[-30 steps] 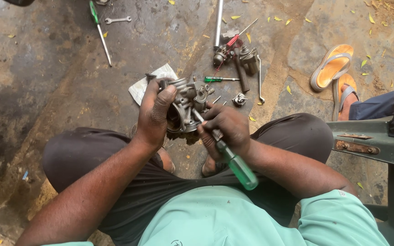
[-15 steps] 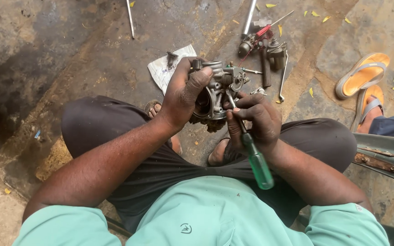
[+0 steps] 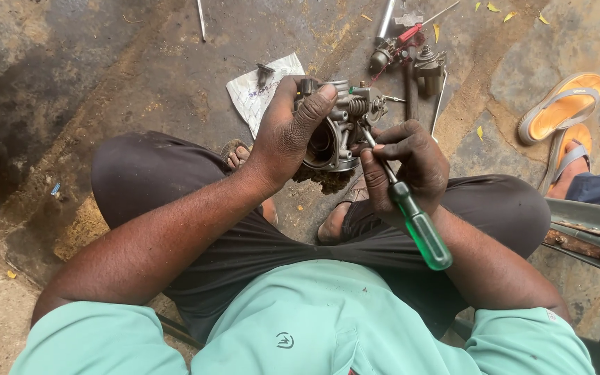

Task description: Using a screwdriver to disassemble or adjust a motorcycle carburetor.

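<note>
My left hand grasps the metal engine part above the floor, between my knees. My right hand is clenched on the green-handled screwdriver; its shaft slants up and left, tip meeting the part's right side, wrist bent inward

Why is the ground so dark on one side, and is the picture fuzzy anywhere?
Head view: soft daylight, no hard shadows; the floor looks dark at the left from stains, paler at the right. The left hand, the metal engine part and the green-handled screwdriver in the right hand are sharp; the handle shines slightly; the edges bend a little.
</note>
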